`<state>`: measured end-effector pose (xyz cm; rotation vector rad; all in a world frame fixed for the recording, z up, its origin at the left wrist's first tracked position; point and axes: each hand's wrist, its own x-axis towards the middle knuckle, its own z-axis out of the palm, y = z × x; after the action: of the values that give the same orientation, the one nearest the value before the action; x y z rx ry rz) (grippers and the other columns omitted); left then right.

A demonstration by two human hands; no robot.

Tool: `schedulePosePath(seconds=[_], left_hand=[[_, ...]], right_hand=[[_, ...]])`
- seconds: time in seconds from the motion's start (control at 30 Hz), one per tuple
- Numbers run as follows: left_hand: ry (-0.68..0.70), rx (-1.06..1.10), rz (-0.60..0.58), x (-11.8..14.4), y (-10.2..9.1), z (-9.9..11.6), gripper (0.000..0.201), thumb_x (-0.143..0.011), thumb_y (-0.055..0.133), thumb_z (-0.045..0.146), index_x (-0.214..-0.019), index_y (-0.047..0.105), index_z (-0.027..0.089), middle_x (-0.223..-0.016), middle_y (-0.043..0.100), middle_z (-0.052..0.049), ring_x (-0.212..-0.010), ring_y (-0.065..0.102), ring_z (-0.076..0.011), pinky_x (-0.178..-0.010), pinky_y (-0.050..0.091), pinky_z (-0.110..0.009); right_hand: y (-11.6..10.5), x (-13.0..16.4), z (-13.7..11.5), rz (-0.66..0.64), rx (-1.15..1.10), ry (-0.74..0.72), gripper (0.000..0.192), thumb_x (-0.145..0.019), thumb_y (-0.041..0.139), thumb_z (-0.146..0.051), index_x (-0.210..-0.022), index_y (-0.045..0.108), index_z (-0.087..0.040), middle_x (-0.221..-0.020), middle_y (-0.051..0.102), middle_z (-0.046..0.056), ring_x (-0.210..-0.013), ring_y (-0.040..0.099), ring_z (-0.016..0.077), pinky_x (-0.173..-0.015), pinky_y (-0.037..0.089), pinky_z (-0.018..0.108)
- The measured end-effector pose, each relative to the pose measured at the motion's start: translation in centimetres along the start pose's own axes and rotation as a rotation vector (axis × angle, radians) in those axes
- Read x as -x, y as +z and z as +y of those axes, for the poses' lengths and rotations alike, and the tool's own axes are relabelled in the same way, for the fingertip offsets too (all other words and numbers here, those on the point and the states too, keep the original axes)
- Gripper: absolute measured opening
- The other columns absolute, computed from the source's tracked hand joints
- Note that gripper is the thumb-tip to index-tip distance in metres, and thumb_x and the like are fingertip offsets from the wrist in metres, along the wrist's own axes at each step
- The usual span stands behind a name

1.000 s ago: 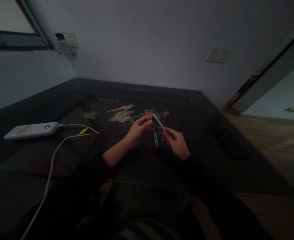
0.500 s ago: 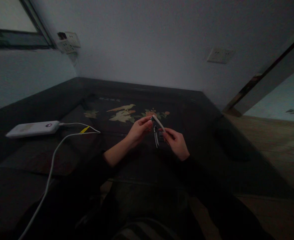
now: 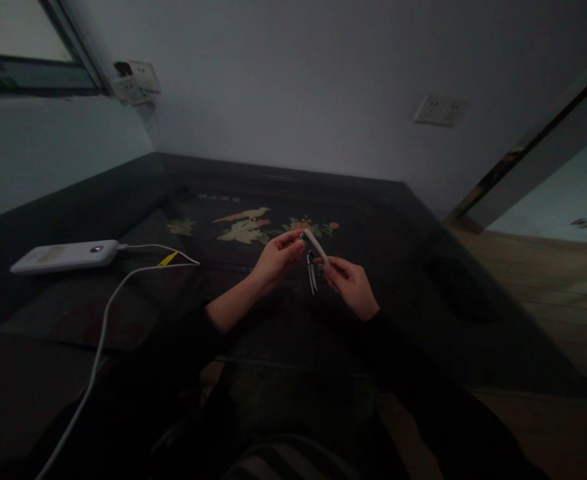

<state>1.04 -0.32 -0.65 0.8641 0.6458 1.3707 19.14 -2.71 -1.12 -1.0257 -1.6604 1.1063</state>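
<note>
My left hand (image 3: 276, 259) is closed in a pinch at the upper end of a pale curved strip (image 3: 316, 243), which has a small dark or metallic tip there. The fingers of my right hand (image 3: 352, 287) are closed on the strip's lower end, so it arches between both hands. Just below, between the hands, is a slim piece with a dark top and pale edges (image 3: 312, 277). I cannot tell whether it lies on the table or hangs from the strip. Dim light hides finer detail.
The dark table (image 3: 398, 220) bears a printed bird and flower picture (image 3: 243, 227). At the left lies a white power bank (image 3: 66, 257) with a white cable (image 3: 104, 327) carrying a yellow tag (image 3: 168, 259). A dark flat object (image 3: 460, 290) lies right. Wall sockets (image 3: 441, 111) are behind.
Almost nothing differs. Both hands keep their hold on the pale strip, which has shifted only very slightly.
</note>
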Motion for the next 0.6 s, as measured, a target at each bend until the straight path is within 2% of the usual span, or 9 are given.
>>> schedulePosePath(seconds=[0.23,0.33,0.5,0.6], left_hand=[[-0.012,-0.024,-0.01,-0.08,-0.14,-0.15,0.044,-0.056,0.086,0.031,-0.095,0.073,0.015,-0.071,0.063,0.002,-0.057,0.047,-0.0034,-0.056,0.037,-0.018],[-0.012,-0.025,-0.009,-0.11,-0.21,-0.1,0.043,-0.057,0.086,0.031,-0.094,0.073,0.015,-0.074,0.064,0.001,-0.058,0.048,-0.0038,-0.058,0.038,-0.019],[0.022,-0.037,0.001,-0.26,-0.32,-0.23,0.037,-0.06,0.084,0.03,-0.093,0.073,0.016,-0.076,0.065,0.001,-0.058,0.047,-0.0039,-0.057,0.038,-0.019],[0.015,-0.069,0.001,-0.31,-0.38,-0.34,0.038,-0.061,0.083,0.028,-0.096,0.072,0.016,-0.077,0.066,0.0,-0.058,0.046,-0.0038,-0.058,0.038,-0.02]], right_hand=[[-0.41,-0.4,0.45,0.051,0.05,0.008,0.052,-0.08,0.06,-0.054,-0.105,0.07,-0.01,-0.061,0.051,0.0,-0.051,0.037,0.0091,-0.045,0.028,0.023],[-0.14,-0.01,0.16,0.016,0.046,-0.018,0.051,-0.081,0.06,-0.052,-0.105,0.071,-0.009,-0.063,0.052,0.001,-0.052,0.037,0.009,-0.047,0.027,0.023],[0.0,0.23,-0.04,-0.076,-0.008,-0.005,0.049,-0.083,0.059,-0.051,-0.105,0.07,-0.009,-0.058,0.044,-0.003,-0.049,0.034,0.008,-0.046,0.023,0.023],[-0.25,-0.04,0.07,-0.057,0.011,0.009,0.049,-0.082,0.06,-0.052,-0.105,0.07,-0.009,-0.058,0.045,-0.003,-0.049,0.034,0.008,-0.045,0.022,0.023]])
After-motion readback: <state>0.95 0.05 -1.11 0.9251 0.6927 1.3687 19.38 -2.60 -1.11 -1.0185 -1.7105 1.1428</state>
